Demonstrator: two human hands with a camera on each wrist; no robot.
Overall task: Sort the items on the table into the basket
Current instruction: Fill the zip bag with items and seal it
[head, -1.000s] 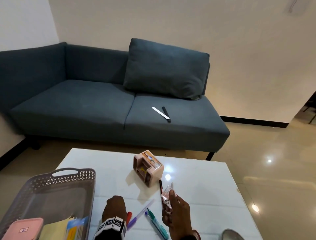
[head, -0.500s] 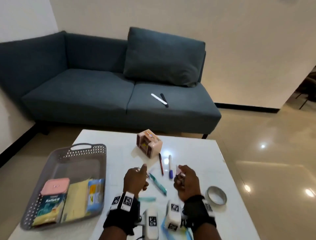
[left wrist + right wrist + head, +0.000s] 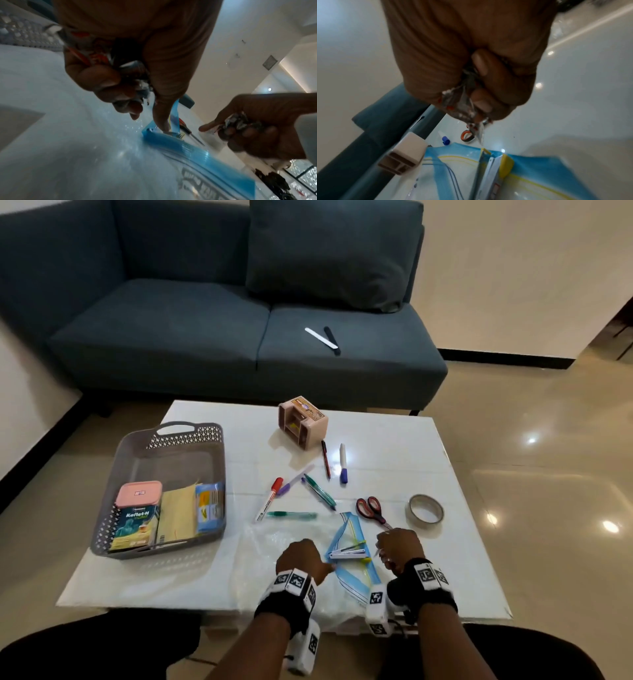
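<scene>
A grey plastic basket (image 3: 176, 426) stands at the table's left with a pink-lidded tin, a medicine box and yellow papers inside. My left hand (image 3: 303, 556) grips crumpled red-and-silver wrappers (image 3: 96, 56) in its curled fingers. Its thumb tip (image 3: 160, 121) presses the blue zip edge of a clear zip bag (image 3: 352, 542) near the front edge. To the right of the bag, my right hand (image 3: 397, 546) is a fist around more silver wrappers (image 3: 458, 102), with the forefinger (image 3: 208, 126) stuck out.
Several pens and markers (image 3: 320, 491) lie mid-table, with red-handled scissors (image 3: 371, 510) and a tape roll (image 3: 425, 511) to the right. A pink pencil holder (image 3: 303, 422) stands at the far side. Behind the table is a blue sofa (image 3: 191, 337).
The head view has tipped down toward the table. Both hands have come back to the near edge, and the left now touches the zip bag. Each still holds wrappers.
</scene>
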